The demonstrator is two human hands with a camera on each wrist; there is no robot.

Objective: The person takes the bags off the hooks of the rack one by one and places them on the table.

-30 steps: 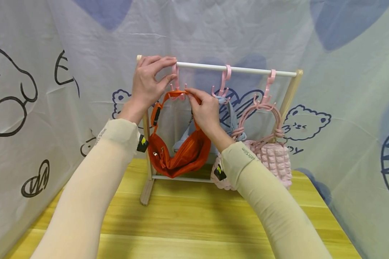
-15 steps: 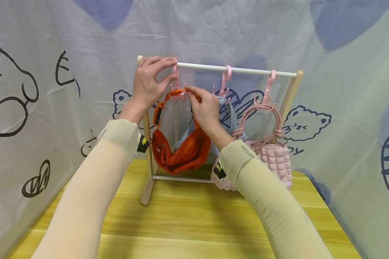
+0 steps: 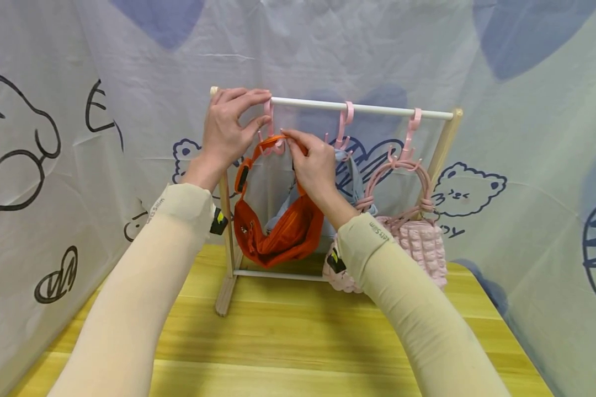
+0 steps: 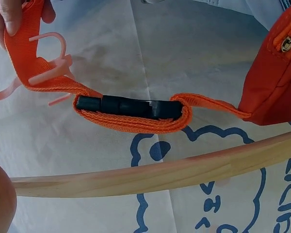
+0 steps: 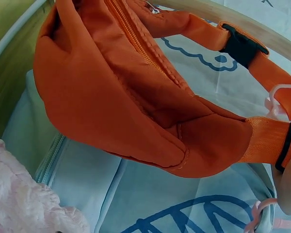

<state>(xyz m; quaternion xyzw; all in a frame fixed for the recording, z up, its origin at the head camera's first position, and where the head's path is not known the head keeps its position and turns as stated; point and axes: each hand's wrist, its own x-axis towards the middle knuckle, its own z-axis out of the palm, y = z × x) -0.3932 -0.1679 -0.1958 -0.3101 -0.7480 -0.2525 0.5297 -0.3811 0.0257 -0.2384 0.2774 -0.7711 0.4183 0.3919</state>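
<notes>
An orange waist bag [image 3: 280,231] hangs by its strap at the leftmost pink hook [image 3: 271,118]. My left hand [image 3: 227,124] grips that hook at the top, fingers over the white rail [image 3: 308,103] and thumb against the stem. Just right of the prongs, my right hand [image 3: 318,165] pinches the orange strap [image 3: 268,141] between thumb and fingers. In the left wrist view the strap passes over a prong, with its black buckle [image 4: 128,107] below. The right wrist view shows the bag's body [image 5: 116,102] close up, its zipper running along the top.
Further right on the rail, a light blue bag [image 3: 356,171] and a pink quilted bag [image 3: 419,248] hang from two more pink hooks. The wooden rack [image 3: 227,286] stands on a wood-grain table [image 3: 278,336], before a printed cloth backdrop.
My right hand has raised the orange strap slightly at the prongs. The waist bag has risen a little and its left end has swung right. My left hand stays on the hook.
</notes>
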